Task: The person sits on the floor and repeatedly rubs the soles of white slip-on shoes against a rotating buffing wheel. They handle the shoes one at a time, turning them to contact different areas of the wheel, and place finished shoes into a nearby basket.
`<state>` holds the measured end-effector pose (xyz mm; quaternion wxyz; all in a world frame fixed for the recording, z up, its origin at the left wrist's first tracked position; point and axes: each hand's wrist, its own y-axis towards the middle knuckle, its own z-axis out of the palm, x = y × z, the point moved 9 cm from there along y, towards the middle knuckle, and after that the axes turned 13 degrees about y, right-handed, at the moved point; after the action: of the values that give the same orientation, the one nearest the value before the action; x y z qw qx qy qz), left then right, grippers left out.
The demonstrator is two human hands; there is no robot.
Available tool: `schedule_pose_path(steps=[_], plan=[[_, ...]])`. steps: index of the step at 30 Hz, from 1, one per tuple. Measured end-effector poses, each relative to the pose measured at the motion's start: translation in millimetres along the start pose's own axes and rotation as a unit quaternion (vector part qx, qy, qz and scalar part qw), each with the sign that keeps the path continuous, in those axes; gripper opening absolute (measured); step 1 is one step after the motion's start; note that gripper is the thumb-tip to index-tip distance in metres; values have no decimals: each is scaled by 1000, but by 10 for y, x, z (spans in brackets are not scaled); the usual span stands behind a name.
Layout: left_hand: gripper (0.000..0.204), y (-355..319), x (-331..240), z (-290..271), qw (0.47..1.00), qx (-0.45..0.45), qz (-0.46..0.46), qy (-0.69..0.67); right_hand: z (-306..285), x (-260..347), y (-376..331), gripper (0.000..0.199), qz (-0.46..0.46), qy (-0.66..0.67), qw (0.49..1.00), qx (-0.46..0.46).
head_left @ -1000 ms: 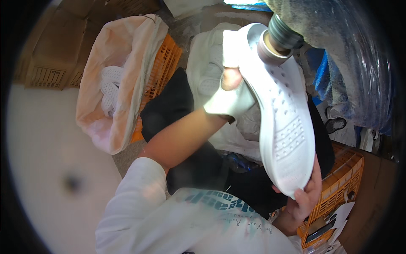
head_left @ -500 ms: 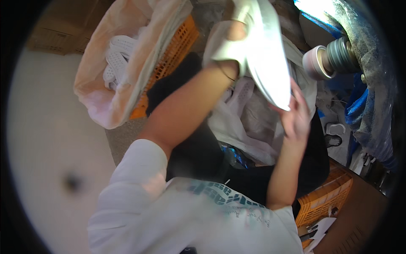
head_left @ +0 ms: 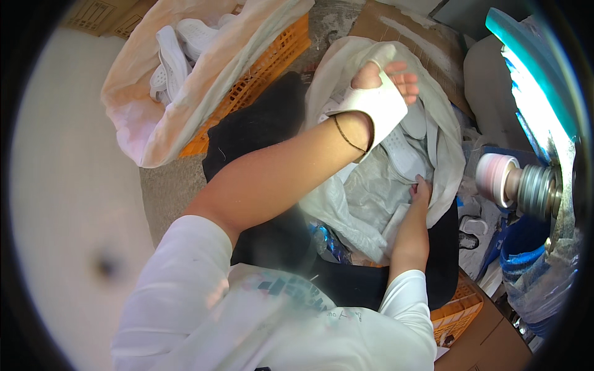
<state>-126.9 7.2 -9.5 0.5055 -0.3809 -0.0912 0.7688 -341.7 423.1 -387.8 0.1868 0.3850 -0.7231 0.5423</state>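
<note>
The white shoe soles [head_left: 402,148] lie in a heap inside a pale, crumpled plastic sack [head_left: 371,204] that stands open in front of the person. The right hand [head_left: 422,187] reaches down into this sack and its fingertips touch the soles near the sack's right edge; the grip is hidden from above, so I cannot tell if it is closed on one. The left hand [head_left: 380,93] is raised above the far rim of the sack. It wears a white wrap over the palm and wrist, the fingers are spread and loosely curled, and it holds nothing. A thin dark band sits on the left wrist.

The soles are flat, long and rounded at the ends, with small dots in rows on the surface. The sack looks thin and wrinkled, with soft folded edges. To the far left, an orange plastic crate [head_left: 272,62] with a grid wall carries a second lined sack [head_left: 161,105], cream in colour, with more white soles [head_left: 176,49] inside. A black cloth [head_left: 260,130] lies between the two sacks. At the right edge a pink round grinding wheel [head_left: 493,176] sits on a metal shaft, close to the sack. The room around the hands is narrow; only the grey floor [head_left: 167,191] at the left is open.
</note>
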Motion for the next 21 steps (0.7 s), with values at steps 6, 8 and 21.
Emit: schedule_pose_path(steps=[6, 8, 21], plan=[[42, 130, 610, -110, 966, 70, -10, 247, 37, 821, -972, 39, -348, -221, 909, -55], [39, 110, 821, -7, 894, 139, 44, 423, 73, 994, -1436, 35, -364, -240, 899, -48], [55, -578, 1250, 200, 385, 309, 178, 851, 84, 1244, -1746, 59, -398, -237, 886, -14]])
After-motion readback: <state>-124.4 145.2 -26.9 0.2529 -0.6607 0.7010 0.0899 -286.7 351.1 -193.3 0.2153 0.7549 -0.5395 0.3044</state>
